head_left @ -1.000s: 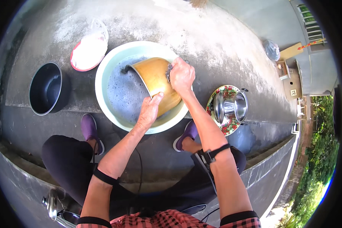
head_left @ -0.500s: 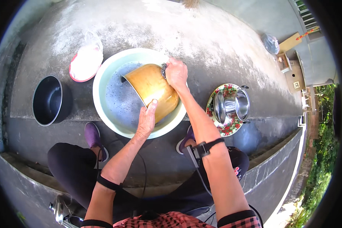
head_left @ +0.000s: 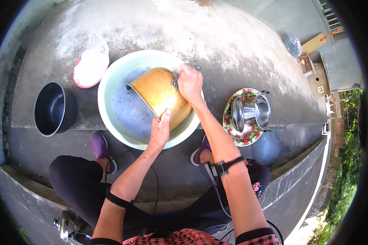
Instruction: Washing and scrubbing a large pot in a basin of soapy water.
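A golden-brown metal pot lies tilted on its side in a pale green basin, its mouth facing left over soapy water. My left hand grips the pot's near rim, thumb on the outer wall and the other fingers mostly hidden inside. In my closed right hand is a grey wire scourer, pressed against the pot's outer side near its base. Most of the scourer is covered by the fingers.
Left of the basin stand a dark round pot and a red-rimmed dish with white plastic on it. A floral tray at right holds a shiny steel pot and a lid. My purple shoes flank the basin.
My right hand and the scourer have slid slightly along the pot's outer side. The pot has shifted a little, and my left hand keeps its grip on the rim.
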The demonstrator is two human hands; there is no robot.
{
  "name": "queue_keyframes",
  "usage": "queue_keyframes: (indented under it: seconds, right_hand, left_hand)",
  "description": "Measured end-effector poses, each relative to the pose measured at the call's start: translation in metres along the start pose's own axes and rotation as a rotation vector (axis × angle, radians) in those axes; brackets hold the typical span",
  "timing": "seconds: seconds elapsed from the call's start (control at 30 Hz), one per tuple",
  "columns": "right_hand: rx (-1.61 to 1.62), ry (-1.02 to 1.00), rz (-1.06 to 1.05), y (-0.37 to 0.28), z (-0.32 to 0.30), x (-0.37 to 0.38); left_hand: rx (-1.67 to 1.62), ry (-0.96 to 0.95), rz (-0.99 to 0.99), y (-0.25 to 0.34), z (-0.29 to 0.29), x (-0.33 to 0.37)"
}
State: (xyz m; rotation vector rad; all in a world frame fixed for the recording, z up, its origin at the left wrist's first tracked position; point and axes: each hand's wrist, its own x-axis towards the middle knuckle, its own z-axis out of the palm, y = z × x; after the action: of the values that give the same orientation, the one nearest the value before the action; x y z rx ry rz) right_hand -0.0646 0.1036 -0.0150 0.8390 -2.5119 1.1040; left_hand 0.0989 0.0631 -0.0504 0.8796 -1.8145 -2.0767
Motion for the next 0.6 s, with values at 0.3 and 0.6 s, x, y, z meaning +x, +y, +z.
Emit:
queue_keyframes:
  seconds: [0.3, 0.6]
  right_hand:
    - [-0.132, -0.258, -0.03, -0.009, 0.009, 0.041]
    - [0.16, 0.171, 0.096, 0.002, -0.023, -0.044]
  left_hand:
    - [-0.065, -0.118, 0.119, 0.026, 0.001, 0.003]
    - [-0.129, 0.039, -0.022, 0.025, 0.002, -0.001]
